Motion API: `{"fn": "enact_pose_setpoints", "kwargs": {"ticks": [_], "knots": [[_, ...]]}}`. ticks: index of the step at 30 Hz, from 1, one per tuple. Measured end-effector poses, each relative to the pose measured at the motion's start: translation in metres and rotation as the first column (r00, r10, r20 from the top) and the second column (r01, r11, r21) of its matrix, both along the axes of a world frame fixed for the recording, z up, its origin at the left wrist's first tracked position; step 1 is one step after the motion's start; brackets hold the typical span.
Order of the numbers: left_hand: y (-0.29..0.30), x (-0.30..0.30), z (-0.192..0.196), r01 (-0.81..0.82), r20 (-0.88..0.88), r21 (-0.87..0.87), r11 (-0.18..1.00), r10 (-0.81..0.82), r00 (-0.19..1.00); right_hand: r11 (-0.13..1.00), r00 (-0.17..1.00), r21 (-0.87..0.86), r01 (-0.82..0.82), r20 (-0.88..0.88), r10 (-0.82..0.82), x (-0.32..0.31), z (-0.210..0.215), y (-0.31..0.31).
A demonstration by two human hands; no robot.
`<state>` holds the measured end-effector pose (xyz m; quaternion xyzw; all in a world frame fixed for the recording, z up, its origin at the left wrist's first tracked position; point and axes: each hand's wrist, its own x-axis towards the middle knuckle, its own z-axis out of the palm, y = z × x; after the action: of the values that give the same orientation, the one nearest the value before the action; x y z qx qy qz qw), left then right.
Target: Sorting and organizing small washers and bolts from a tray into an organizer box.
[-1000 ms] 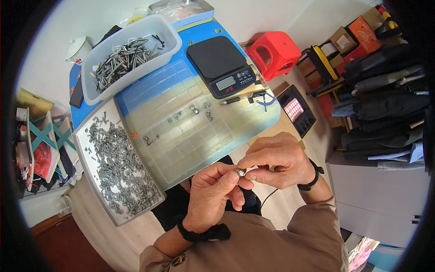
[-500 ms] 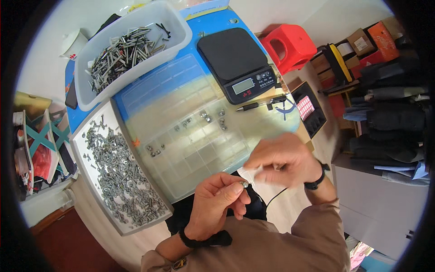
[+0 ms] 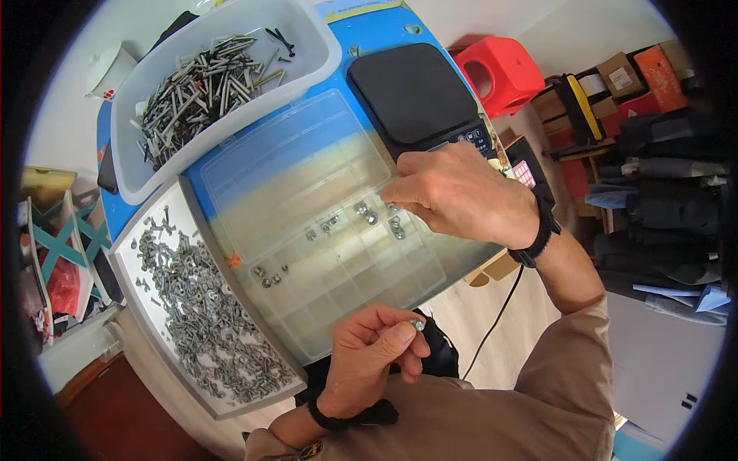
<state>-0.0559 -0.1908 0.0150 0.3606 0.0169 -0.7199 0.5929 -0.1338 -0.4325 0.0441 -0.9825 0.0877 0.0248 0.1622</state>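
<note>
Nearest the body, the left hand (image 3: 377,349) has stayed low by the chest with its fingers (image 3: 396,336) pinched together on a small metal nut (image 3: 418,325). A moment ago both hands were joined over that piece; now they have split. The right hand (image 3: 461,196) has reached out over the clear compartment box (image 3: 307,223) on the bench, its fingers bunched just above the few loose nuts (image 3: 396,224) in one cell, though I cannot tell if they grip one. It looks like parts are being sorted. Left lies the tray of screws (image 3: 200,307), farther off the white tub of long nails (image 3: 200,77) and the black scale (image 3: 419,96)
</note>
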Motion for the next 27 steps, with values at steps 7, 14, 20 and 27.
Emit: {"fn": "enact_pose_setpoints", "kwargs": {"ticks": [7, 14, 20, 27], "knots": [[0.003, 0.004, -0.006, 0.007, -0.118, -0.056, 0.998, -0.013, 0.993, 0.997, 0.986, -0.054, -0.061, -0.161, 0.051, 0.017, 0.005, -0.007], [0.005, 0.005, -0.006, 0.000, -0.144, -0.054, 0.999, -0.008, 0.990, 0.991, 0.997, 0.125, -0.050, -0.048, 0.056, 0.012, -0.001, -0.009], [0.001, 0.001, -0.003, 0.002, -0.056, -0.003, 1.000, -0.002, 0.998, 0.972, 0.994, 0.237, -0.006, 0.103, -0.019, -0.002, -0.018, -0.009], [0.001, -0.001, 0.002, -0.027, -0.021, 0.014, 1.000, 0.027, 0.999, 0.834, 0.969, 0.547, -0.075, 0.239, -0.070, -0.021, 0.007, 0.006]]}}
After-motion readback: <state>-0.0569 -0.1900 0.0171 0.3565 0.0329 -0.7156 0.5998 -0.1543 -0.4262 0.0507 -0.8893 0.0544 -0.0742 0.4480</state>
